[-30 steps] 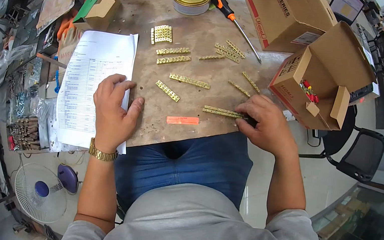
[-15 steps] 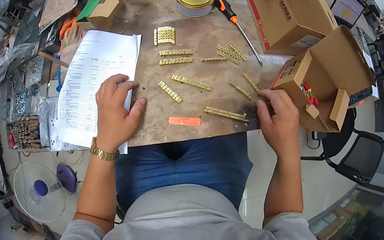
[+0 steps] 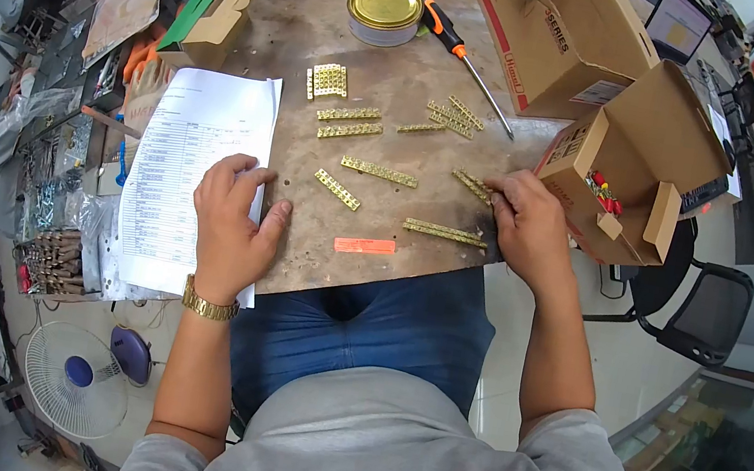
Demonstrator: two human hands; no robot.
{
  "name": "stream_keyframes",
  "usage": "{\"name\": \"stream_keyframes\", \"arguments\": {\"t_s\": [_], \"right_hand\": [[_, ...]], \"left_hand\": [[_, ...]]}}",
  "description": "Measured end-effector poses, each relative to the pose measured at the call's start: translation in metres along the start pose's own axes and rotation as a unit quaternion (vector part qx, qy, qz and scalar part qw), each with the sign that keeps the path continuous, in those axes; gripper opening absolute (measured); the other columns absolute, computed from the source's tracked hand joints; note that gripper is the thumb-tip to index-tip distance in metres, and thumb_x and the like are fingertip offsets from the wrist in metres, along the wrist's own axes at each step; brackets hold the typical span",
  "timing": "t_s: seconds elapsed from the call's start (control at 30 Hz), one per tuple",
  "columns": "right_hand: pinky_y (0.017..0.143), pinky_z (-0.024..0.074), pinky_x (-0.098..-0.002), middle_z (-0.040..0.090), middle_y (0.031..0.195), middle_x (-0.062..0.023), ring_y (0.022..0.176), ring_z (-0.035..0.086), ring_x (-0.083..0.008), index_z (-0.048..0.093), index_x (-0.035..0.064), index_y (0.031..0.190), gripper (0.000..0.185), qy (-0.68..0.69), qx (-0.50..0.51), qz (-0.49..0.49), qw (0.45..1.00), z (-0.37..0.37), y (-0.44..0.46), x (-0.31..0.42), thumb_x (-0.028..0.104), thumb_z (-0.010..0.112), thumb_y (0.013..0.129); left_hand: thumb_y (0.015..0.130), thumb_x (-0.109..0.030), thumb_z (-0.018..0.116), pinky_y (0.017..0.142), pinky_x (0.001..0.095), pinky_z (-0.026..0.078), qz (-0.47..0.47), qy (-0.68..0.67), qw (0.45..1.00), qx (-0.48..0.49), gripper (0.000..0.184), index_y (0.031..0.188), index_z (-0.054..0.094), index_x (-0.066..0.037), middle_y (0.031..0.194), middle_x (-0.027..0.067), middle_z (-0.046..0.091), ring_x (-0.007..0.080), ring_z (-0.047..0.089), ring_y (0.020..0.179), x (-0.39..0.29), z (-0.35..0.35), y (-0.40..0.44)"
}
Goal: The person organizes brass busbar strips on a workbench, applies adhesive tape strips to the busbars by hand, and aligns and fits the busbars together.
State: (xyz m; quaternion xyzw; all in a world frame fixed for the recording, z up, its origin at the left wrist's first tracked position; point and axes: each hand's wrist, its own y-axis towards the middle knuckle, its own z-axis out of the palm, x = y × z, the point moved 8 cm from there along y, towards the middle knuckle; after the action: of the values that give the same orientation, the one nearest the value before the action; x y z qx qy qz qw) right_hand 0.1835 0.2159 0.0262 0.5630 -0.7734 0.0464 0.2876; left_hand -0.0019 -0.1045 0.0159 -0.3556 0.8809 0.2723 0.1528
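My left hand [image 3: 236,224] lies flat, thumb spread, across the right edge of a printed sheet [image 3: 170,221] and the bare tabletop beside it. It holds nothing. With curled fingers, my right hand [image 3: 531,223] grips the right end of a brass terminal strip [image 3: 471,185]. That strip lies against another; the fingertips cover their ends. Nearer to me lies a pair of long brass strips [image 3: 445,234]. More brass strips rest mid-table: one long [image 3: 380,172], one short and slanted [image 3: 338,189], and two stacked rows [image 3: 349,123].
A brass block of strips [image 3: 328,81] and a loose group [image 3: 454,116] lie farther back. Beyond them are a gold-lidded tin [image 3: 383,12] and a screwdriver [image 3: 467,56]. Cardboard boxes [image 3: 561,57] stand right; an orange label [image 3: 364,245] lies near the front edge.
My right hand has shifted slightly left and down, bringing the right-hand brass strip against its neighbour; they were apart before. My left hand stays in place on the sheet.
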Motion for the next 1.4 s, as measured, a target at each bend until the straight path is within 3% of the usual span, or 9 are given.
{"name": "stream_keyframes", "arguments": {"t_s": [0.23, 0.63, 0.93, 1.03, 1.13, 1.23, 1.4], "right_hand": [[0.089, 0.0583, -0.0489, 0.070, 0.104, -0.0191, 0.099, 0.071, -0.0408, 0.079, 0.0012, 0.125, 0.032, 0.025, 0.067, 0.055, 0.996, -0.005, 0.004, 0.015, 0.014, 0.075, 0.096], [0.081, 0.0579, -0.0432, 0.069, 0.098, -0.0168, 0.089, 0.071, -0.0344, 0.079, -0.0009, 0.120, 0.027, 0.000, 0.035, -0.026, 0.999, 0.010, 0.014, 0.019, 0.007, 0.076, 0.094], [0.079, 0.0587, -0.0385, 0.068, 0.095, -0.0125, 0.084, 0.070, -0.0264, 0.079, -0.0020, 0.121, 0.035, 0.061, 0.065, 0.055, 0.994, -0.004, 0.016, 0.002, 0.008, 0.084, 0.088], [0.080, 0.0586, -0.0396, 0.069, 0.096, -0.0132, 0.086, 0.071, -0.0279, 0.080, -0.0007, 0.120, 0.032, 0.027, 0.080, 0.024, 0.996, 0.003, 0.013, 0.008, 0.009, 0.083, 0.090], [0.085, 0.0590, -0.0469, 0.071, 0.101, -0.0170, 0.092, 0.072, -0.0373, 0.082, -0.0005, 0.115, 0.028, 0.015, 0.083, 0.011, 0.996, 0.006, 0.013, 0.009, 0.015, 0.079, 0.092], [0.086, 0.0582, -0.0483, 0.070, 0.100, -0.0178, 0.096, 0.072, -0.0398, 0.083, 0.0003, 0.115, 0.027, 0.011, 0.086, 0.015, 0.996, 0.005, 0.012, 0.010, 0.017, 0.078, 0.094], [0.081, 0.0579, -0.0425, 0.070, 0.096, -0.0155, 0.090, 0.072, -0.0332, 0.082, 0.0007, 0.117, 0.025, -0.006, 0.075, -0.007, 0.997, 0.005, 0.011, 0.009, 0.011, 0.080, 0.093]], "left_hand": [[0.087, -0.019, 0.086, 0.114, 0.0513, 0.042, 0.001, -0.001, 1.000, -0.002, 0.039, 0.122, 0.077, -0.005, 0.138, 0.0180, 0.066, 0.0397, 0.060, 0.133, 0.001, 0.001, -0.001], [0.088, -0.020, 0.085, 0.114, 0.0513, 0.043, 0.005, -0.009, 1.000, -0.005, 0.038, 0.122, 0.076, -0.004, 0.138, 0.0188, 0.066, 0.0400, 0.060, 0.132, 0.001, -0.001, -0.001], [0.088, -0.020, 0.086, 0.113, 0.0516, 0.042, 0.004, -0.014, 1.000, -0.007, 0.037, 0.120, 0.077, -0.004, 0.138, 0.0186, 0.066, 0.0395, 0.060, 0.132, 0.002, 0.000, -0.001], [0.088, -0.020, 0.086, 0.113, 0.0517, 0.042, 0.004, -0.012, 1.000, -0.006, 0.037, 0.120, 0.077, -0.004, 0.138, 0.0186, 0.066, 0.0394, 0.060, 0.132, 0.001, 0.000, 0.000], [0.088, -0.020, 0.085, 0.113, 0.0518, 0.043, 0.001, -0.012, 1.000, -0.006, 0.037, 0.121, 0.077, -0.004, 0.137, 0.0187, 0.066, 0.0395, 0.060, 0.132, 0.001, 0.000, -0.001], [0.088, -0.020, 0.085, 0.113, 0.0519, 0.043, 0.000, -0.011, 1.000, -0.004, 0.037, 0.121, 0.077, -0.004, 0.137, 0.0187, 0.066, 0.0396, 0.060, 0.132, 0.001, 0.000, 0.000], [0.088, -0.020, 0.085, 0.113, 0.0519, 0.043, 0.003, -0.009, 1.000, -0.004, 0.038, 0.121, 0.077, -0.004, 0.137, 0.0187, 0.066, 0.0398, 0.060, 0.132, 0.002, 0.001, -0.001]]}}
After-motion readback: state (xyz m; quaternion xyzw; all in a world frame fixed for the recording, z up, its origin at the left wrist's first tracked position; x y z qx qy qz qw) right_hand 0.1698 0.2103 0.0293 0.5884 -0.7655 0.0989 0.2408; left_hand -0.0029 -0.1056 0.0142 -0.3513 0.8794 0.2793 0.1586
